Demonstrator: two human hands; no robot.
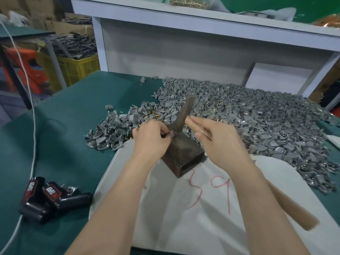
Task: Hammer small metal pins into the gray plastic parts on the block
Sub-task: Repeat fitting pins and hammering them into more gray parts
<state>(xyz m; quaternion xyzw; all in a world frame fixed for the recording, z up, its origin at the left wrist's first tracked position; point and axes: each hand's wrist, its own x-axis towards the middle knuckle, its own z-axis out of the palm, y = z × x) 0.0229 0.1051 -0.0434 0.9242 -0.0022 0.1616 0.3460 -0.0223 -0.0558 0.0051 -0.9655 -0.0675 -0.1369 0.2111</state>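
Head view: both hands closed at the block

I see the right hand (pixel 219 142) wrapped round the hammer (pixel 181 116) high on its wooden handle. Its dark head tilts up and away, just past the fingers. The left hand (pixel 150 138) pinches a small gray part (pixel 172 133) against the top of the block (pixel 184 153), directly under the hammer head. I cannot make out a pin in that pinch.

The block stands on a white cloth (pixel 184 227) marked with red figures, spread below both wrists. Beyond the hands a broad pile (pixel 248 116) of gray parts covers the green table (pixel 64 126), with brass pins (pixel 153 115) just past the left knuckles. Left of the left forearm lie black tools (pixel 49 197) and a white cable (pixel 32 107). Farther left is a yellow crate (pixel 73 67), and a white shelf (pixel 184 21) crosses behind the pile.
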